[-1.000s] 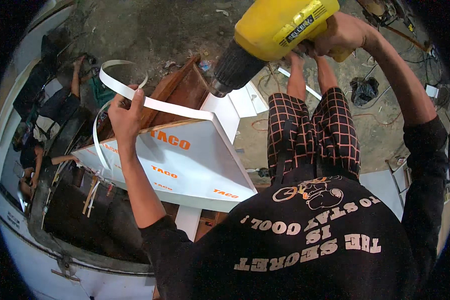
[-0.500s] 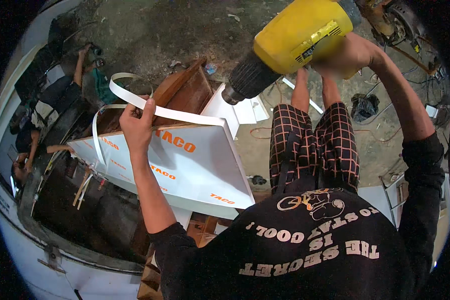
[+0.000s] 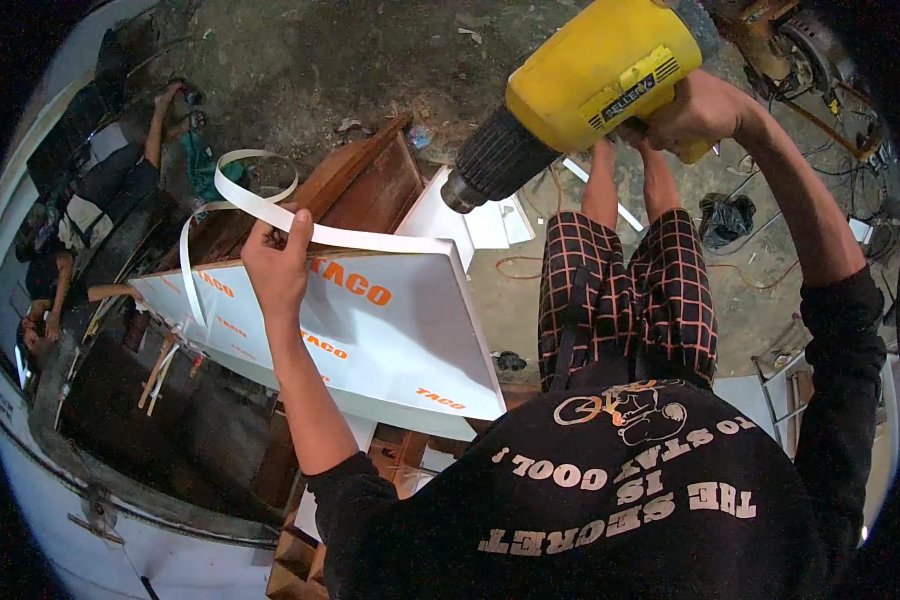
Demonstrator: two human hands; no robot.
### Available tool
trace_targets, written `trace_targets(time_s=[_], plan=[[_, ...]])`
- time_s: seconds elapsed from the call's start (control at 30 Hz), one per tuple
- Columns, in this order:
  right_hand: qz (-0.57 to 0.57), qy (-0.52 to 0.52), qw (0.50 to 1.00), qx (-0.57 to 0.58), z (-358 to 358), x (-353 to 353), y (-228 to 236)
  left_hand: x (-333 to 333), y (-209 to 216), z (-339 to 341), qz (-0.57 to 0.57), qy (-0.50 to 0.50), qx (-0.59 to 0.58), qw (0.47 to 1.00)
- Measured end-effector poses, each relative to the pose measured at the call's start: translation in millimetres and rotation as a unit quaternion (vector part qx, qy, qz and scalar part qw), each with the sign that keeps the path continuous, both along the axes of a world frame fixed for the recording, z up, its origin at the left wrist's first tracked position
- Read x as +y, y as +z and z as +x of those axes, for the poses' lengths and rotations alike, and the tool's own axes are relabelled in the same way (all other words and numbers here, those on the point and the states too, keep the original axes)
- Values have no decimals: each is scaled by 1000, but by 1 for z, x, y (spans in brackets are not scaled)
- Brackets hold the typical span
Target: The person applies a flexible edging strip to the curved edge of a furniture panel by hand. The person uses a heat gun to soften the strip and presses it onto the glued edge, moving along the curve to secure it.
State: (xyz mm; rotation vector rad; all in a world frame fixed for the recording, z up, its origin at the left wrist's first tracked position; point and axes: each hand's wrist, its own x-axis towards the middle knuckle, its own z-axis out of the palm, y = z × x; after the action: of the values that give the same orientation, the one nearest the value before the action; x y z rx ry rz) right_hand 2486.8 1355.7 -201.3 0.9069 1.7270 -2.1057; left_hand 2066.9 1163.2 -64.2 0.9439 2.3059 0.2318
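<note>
Between its fingertips my left hand (image 3: 278, 262) pinches a thin white edge-banding strip (image 3: 365, 239). The strip runs along the top edge of a white laminated panel (image 3: 410, 335) with orange print, and its loose end curls over on the left. My right hand (image 3: 705, 115) grips the handle of a yellow heat gun (image 3: 580, 95) with a black ribbed front. Its metal nozzle points down and left toward the panel's upper right corner, apart from the strip.
Behind the panel's edge stands a brown wooden board (image 3: 355, 180). White offcuts (image 3: 490, 222) lie on the concrete floor, with a black plastic bag (image 3: 727, 218) and cables farther right. Another person (image 3: 110, 190) is at the far left. A machine with a wheel (image 3: 818, 50) stands at the upper right.
My left hand has shifted slightly down and the strip's loose curl has changed shape. The heat gun stays in nearly the same place.
</note>
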Motion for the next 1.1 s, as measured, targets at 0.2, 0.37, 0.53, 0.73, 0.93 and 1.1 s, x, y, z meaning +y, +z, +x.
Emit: trace_targets(time_s=[0.2,0.37,0.53,0.73,0.93,1.1], plan=[[-19,-21,999,-31,0,-2,-1,-13,-4,-4,34,-5,-12,999],[16,-29,999,14,7,-9,-12,-14,-2,4,36,10,-14,999],[156,85,974,143,43,-20,-38,-15,1,3,31,37,-27,998],[286,-102,953,6,101,-94,-22,-41,-8,-12,63,-72,113,989],[196,-319,925,-57,156,-142,44,-63,-9,-12,71,-39,173,982],[398,-302,864,-56,161,-141,148,-70,1,-12,137,-28,200,970]])
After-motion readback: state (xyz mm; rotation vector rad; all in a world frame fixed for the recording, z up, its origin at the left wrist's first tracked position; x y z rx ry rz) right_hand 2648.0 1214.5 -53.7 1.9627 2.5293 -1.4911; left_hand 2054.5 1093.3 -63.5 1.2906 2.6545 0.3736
